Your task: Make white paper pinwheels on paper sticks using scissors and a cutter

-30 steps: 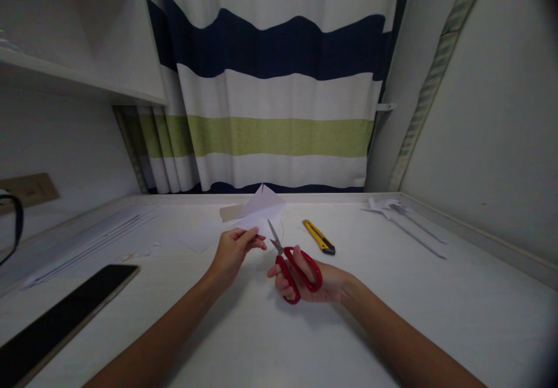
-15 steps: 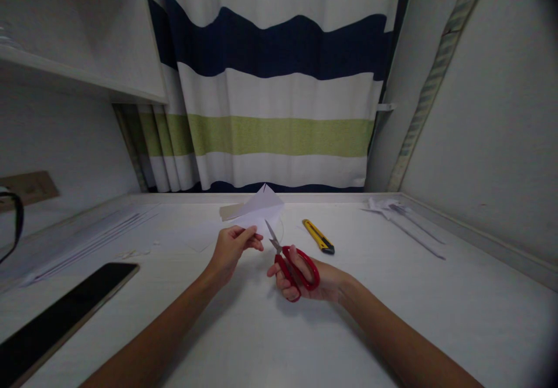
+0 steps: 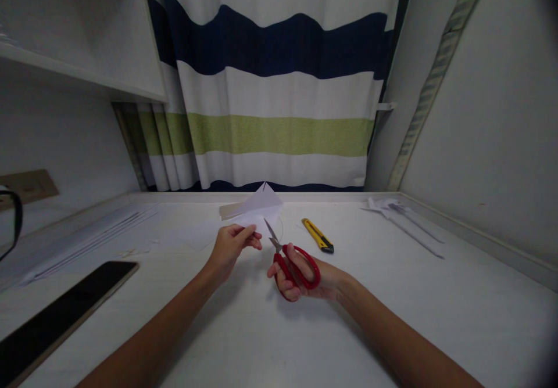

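My right hand (image 3: pixel 300 275) is wrapped round the red handles of a pair of scissors (image 3: pixel 279 250). The scissor blades are slightly apart and point up and to the left, close to my left fingertips. My left hand (image 3: pixel 235 245) has thumb and forefinger pinched together. Whatever is between them is too small to make out. Just beyond both hands is a white sheet of paper (image 3: pixel 261 202) with a pointed top and a short dark mark at its tip. A thin pale curved line, perhaps thread, shows by the paper's right side.
A yellow and black utility knife (image 3: pixel 317 236) lies right of the scissors. A phone (image 3: pixel 70 318) rests at the left front. Thin rods with white sheets (image 3: pixel 91 243) lie far left; white strips (image 3: pixel 405 219) lie at the right. A striped curtain (image 3: pixel 279 97) hangs behind the white table (image 3: pixel 244 341).
The scissor blades and both hands stay almost in place. My right fingers and the lower handle shift very slightly. The rest is unchanged apart from a tiny camera movement.
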{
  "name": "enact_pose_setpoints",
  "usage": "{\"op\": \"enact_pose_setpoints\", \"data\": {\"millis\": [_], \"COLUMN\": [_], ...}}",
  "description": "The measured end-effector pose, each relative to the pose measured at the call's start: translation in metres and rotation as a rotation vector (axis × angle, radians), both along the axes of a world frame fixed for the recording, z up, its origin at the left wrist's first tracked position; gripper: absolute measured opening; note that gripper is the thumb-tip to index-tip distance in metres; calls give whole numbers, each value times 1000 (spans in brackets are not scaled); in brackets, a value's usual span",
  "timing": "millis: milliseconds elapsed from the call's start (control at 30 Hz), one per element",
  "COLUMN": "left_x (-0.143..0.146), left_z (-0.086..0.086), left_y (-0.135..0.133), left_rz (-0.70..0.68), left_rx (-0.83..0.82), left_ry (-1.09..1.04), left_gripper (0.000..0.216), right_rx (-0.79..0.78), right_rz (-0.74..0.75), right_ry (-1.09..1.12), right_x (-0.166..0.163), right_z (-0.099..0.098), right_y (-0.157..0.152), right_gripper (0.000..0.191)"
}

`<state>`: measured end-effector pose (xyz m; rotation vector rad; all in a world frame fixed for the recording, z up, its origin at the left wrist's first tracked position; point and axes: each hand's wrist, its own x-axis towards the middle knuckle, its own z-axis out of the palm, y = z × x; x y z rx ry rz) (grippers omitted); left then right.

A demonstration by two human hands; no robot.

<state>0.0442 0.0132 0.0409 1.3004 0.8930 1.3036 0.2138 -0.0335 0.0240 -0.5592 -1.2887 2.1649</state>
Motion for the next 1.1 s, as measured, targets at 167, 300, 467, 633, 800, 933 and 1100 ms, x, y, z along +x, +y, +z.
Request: {"op": "enact_pose_setpoints", "data": {"millis": [167, 300, 467, 633, 800, 933, 1100], "left_x": [0, -1, -1, 1, 3, 3, 1], "left_z": [-1, -1, 1, 2, 1, 2, 4], "left_y": [1, 1, -1, -3, -2, -3, -4], "left_rz": [-11, -4, 19, 35, 36, 24, -18], "left_rx": [7, 7, 40, 56, 97, 96, 95], "left_ry": [3, 20, 100, 105, 51, 61, 104], "left_gripper": [20, 20, 21, 18, 15, 15, 20], "right_rx": [36, 42, 63, 49, 63, 66, 61], "right_rz": [-14, -24, -47, -60, -78, -116, -123], "right_ry": [2, -8, -23, -50, -59, -81, -76], "right_x": [0, -1, -3, -4, -6, -7, -6], "right_z": [-3, -4, -3, -5, -4, 0, 0], "right_y": [1, 2, 2, 3, 1, -1, -1], "right_gripper": [58, 58, 57, 57, 54, 52, 51]}}
